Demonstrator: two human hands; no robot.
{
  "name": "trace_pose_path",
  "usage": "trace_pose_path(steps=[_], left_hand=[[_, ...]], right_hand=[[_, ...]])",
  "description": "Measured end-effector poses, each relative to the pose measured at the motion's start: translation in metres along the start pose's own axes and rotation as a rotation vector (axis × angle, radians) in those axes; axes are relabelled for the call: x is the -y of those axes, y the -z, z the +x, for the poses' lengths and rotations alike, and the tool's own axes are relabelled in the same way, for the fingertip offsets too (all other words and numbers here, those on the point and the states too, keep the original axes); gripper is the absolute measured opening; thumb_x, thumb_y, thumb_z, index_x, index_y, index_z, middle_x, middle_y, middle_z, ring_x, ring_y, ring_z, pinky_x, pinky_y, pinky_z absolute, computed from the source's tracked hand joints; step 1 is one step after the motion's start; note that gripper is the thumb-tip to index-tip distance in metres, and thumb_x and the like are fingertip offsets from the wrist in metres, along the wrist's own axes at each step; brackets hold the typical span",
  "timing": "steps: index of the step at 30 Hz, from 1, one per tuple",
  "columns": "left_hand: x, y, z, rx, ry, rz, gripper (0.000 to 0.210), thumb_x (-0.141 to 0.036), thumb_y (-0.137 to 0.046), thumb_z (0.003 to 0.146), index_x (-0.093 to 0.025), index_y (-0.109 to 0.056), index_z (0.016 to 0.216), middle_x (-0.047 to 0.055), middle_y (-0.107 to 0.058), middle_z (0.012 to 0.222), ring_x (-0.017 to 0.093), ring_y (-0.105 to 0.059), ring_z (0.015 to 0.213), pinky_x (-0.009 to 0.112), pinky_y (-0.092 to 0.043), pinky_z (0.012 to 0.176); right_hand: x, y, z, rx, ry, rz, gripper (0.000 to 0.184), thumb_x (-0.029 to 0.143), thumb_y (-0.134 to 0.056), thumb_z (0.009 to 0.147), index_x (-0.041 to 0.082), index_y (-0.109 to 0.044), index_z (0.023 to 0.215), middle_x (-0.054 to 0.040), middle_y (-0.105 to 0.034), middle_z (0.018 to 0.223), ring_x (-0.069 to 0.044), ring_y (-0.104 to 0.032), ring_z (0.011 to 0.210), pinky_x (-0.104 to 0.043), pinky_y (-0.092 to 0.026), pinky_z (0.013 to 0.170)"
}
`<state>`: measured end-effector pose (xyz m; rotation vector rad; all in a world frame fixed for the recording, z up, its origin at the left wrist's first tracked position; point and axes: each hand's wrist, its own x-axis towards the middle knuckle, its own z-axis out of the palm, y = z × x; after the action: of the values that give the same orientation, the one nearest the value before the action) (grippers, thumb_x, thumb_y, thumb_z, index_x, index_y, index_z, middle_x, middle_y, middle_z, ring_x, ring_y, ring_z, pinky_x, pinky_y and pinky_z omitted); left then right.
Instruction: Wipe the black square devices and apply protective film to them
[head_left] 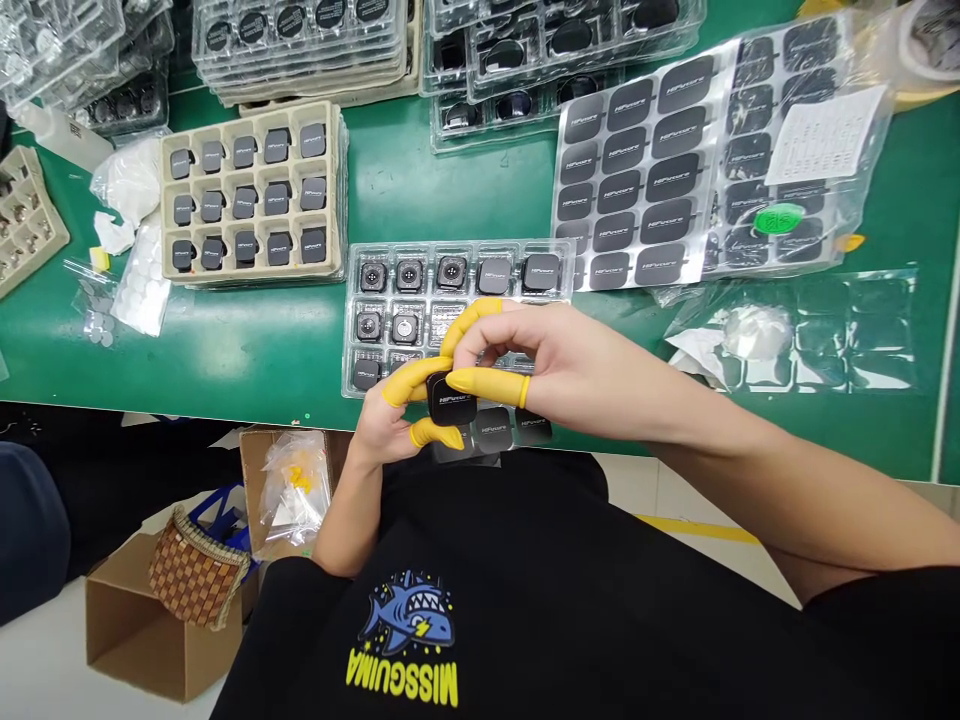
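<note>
A small square black watch body (453, 402) with white "HiFuture" lettering is held over the near edge of the table. My left hand (397, 415), in yellow finger cots, grips it from the left, thumb below and index finger above. From the right, my right hand (517, 360) has its cotted thumb lying on the watch's upper edge, with the fingers curled together behind. Under both hands lies a clear plastic tray (457, 254) of square watch bodies, some back side up, some labelled. A strip of dark HiFuture film labels (493, 430) shows just below the hands.
A beige tray (255, 190) of labelled black squares stands at the left. Sheets of dark labels (634, 175) lie at the right, beside a bagged stack (750, 200). Stacked clear trays (300, 50) line the back. Cardboard boxes (135, 620) sit on the floor.
</note>
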<state>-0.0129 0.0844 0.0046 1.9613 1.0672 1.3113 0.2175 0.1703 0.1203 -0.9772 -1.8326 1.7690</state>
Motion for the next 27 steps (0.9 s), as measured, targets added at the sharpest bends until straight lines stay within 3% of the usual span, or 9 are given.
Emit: trace_pose_path(steps=[6, 14, 22, 27], left_hand=[[0.002, 0.003, -0.001, 0.040, 0.063, -0.042, 0.084, -0.079, -0.080, 0.084, -0.022, -0.074, 0.146, 0.013, -0.087, 0.121, 0.028, -0.086, 0.110, 0.035, -0.070, 0.099], [-0.002, 0.002, 0.005, 0.020, 0.005, -0.029, 0.078, -0.075, -0.078, 0.089, -0.021, -0.074, 0.145, 0.013, -0.088, 0.119, 0.027, -0.087, 0.108, 0.034, -0.071, 0.095], [0.004, 0.001, -0.005, 0.056, 0.139, -0.074, 0.087, -0.084, -0.077, 0.083, -0.020, -0.076, 0.141, 0.014, -0.087, 0.123, 0.029, -0.086, 0.109, 0.035, -0.071, 0.096], [0.001, -0.002, -0.008, 0.044, 0.176, -0.169, 0.087, -0.076, -0.083, 0.084, -0.025, -0.067, 0.153, 0.011, -0.087, 0.125, 0.028, -0.086, 0.112, 0.036, -0.070, 0.101]], right_hand=[[-0.001, -0.002, 0.000, -0.005, -0.001, 0.014, 0.016, 0.035, -0.075, 0.094, 0.023, -0.074, 0.083, -0.0044, -0.075, 0.100, -0.021, -0.066, 0.091, -0.034, -0.052, 0.080], [-0.004, -0.003, -0.001, -0.021, 0.056, -0.033, 0.015, 0.033, -0.074, 0.097, 0.023, -0.074, 0.085, -0.0041, -0.075, 0.097, -0.022, -0.065, 0.090, -0.037, -0.050, 0.083], [-0.012, -0.006, -0.002, -0.051, 0.110, -0.113, 0.015, 0.034, -0.072, 0.100, 0.024, -0.073, 0.089, -0.0043, -0.074, 0.097, -0.023, -0.063, 0.093, -0.038, -0.047, 0.082], [-0.021, -0.010, -0.004, -0.107, 0.172, -0.133, 0.011, 0.035, -0.069, 0.103, 0.025, -0.069, 0.103, -0.0068, -0.072, 0.111, -0.025, -0.064, 0.103, -0.040, -0.050, 0.088]])
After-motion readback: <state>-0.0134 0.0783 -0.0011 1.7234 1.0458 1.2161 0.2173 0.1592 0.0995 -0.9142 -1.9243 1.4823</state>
